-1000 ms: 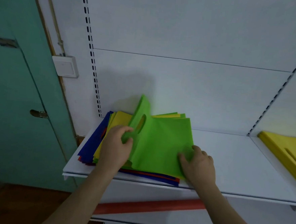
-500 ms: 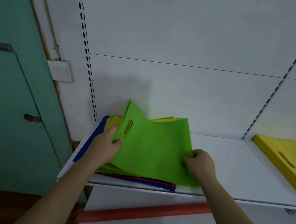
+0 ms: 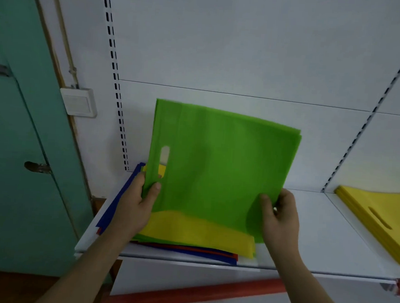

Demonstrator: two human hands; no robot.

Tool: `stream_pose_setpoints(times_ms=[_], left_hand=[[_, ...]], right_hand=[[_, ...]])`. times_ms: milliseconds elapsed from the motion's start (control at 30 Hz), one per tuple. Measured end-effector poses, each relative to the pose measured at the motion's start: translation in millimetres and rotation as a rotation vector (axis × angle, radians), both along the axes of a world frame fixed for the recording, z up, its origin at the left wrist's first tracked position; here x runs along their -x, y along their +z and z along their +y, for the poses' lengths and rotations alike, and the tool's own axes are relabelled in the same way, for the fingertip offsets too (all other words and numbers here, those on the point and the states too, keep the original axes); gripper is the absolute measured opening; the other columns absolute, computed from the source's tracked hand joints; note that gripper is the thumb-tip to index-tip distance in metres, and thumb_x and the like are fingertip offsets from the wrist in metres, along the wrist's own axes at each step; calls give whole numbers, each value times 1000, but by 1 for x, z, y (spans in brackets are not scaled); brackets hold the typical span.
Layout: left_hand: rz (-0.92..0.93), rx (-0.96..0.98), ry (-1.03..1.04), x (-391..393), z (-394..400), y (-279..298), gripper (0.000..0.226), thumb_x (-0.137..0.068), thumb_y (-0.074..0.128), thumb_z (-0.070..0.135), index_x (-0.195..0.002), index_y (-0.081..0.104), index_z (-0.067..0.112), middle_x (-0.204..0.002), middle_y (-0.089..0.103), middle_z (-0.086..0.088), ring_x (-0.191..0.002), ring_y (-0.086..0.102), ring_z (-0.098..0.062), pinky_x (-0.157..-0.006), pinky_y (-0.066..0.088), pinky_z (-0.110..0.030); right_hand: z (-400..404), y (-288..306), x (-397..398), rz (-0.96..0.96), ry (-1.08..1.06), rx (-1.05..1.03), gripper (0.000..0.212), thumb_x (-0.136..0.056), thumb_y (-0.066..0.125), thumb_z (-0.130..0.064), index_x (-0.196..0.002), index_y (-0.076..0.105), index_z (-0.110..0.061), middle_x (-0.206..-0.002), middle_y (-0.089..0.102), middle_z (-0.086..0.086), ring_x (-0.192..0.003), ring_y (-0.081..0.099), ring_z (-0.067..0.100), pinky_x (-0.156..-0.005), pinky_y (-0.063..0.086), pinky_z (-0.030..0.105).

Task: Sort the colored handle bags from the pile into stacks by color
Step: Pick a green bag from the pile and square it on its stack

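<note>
Because both hands pinch its lower corners, the flat green non-woven handle bag (image 3: pixel 224 167) stands nearly upright above the mixed pile of coloured bags (image 3: pixel 195 236) on the white shelf (image 3: pixel 319 230); the left hand (image 3: pixel 136 206) grips near the handle slot, the right hand (image 3: pixel 282 218) the opposite corner, probably to carry it flat. The yellow bag stack (image 3: pixel 383 218) is cut off at right, and the green bag hides the pile's rear.

Left hand (image 3: pixel 135 207) in a thumb-over grip, right hand (image 3: pixel 282 216) likewise, forearms reaching forward
</note>
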State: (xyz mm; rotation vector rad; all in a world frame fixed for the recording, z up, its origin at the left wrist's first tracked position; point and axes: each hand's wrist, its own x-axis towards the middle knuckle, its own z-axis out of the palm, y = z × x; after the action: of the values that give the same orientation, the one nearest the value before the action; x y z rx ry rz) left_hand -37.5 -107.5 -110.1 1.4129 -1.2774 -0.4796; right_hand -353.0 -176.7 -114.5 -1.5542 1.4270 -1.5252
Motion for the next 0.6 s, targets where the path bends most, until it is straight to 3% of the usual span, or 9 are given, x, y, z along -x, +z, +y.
stream_pose_setpoints(times_ms=[67,167,233,300,367,433,500,600], left_hand=[[17,-49,-18,1,-3,-9,20,-105,53,41,-123,59,48,-116,68,27,-107,65,0,-85,53,-30],[35,-64,-5,7,-6,-7,18,-108,50,36,-117,57,50,-107,69,28,-93,65,3,-75,52,-31],[55,-32,10,10,-9,-5,14,-108,49,36,-114,59,45,-100,71,11,-83,66,-9,-73,54,-43],[69,7,15,17,-11,-1,13,-108,49,37,-108,61,34,-92,69,-5,-81,63,-29,-67,52,-45],[74,32,19,27,-13,1,21,-108,50,36,-101,63,22,-87,64,-18,-78,59,-37,-62,49,-48],[51,53,24,41,-14,0,27,-109,50,36,-95,62,17,-79,59,-19,-70,56,-35,-58,46,-48],[7,66,40,56,-17,-3,24,-109,50,35,-96,63,19,-71,55,-13,-62,52,-26,-54,41,-43],[-15,38,49,86,-26,-7,10,-108,55,29,-107,64,26,-74,58,1,-58,49,-12,-53,36,-35]], right_hand=[[3,-9,-2,41,28,-61,11,-104,60,-21,-100,56,-30,-86,64,-7,-75,59,8,-61,42,33],[7,-15,-2,154,16,-76,16,-105,57,-19,-92,54,-28,-73,57,-1,-62,51,11,-55,40,36],[11,-10,1,158,-35,-44,16,-106,56,-18,-92,54,-26,-71,56,1,-59,49,9,-54,38,36],[17,-2,6,128,-96,-1,12,-106,56,-17,-98,57,-26,-72,58,-2,-61,52,7,-55,37,35],[24,4,13,124,-153,36,18,-105,56,-15,-116,60,-29,-80,64,-10,-70,58,5,-58,42,32],[32,8,24,121,-211,48,40,-105,57,-16,-140,52,-35,-91,66,-13,-79,62,4,-61,47,26],[43,8,38,97,-269,54,52,-104,59,-19,-150,41,-38,-100,65,-15,-79,62,2,-62,48,25],[56,3,73,96,-349,73,42,-103,61,-21,-137,45,-38,-105,66,-14,-79,65,6,-65,53,38]])
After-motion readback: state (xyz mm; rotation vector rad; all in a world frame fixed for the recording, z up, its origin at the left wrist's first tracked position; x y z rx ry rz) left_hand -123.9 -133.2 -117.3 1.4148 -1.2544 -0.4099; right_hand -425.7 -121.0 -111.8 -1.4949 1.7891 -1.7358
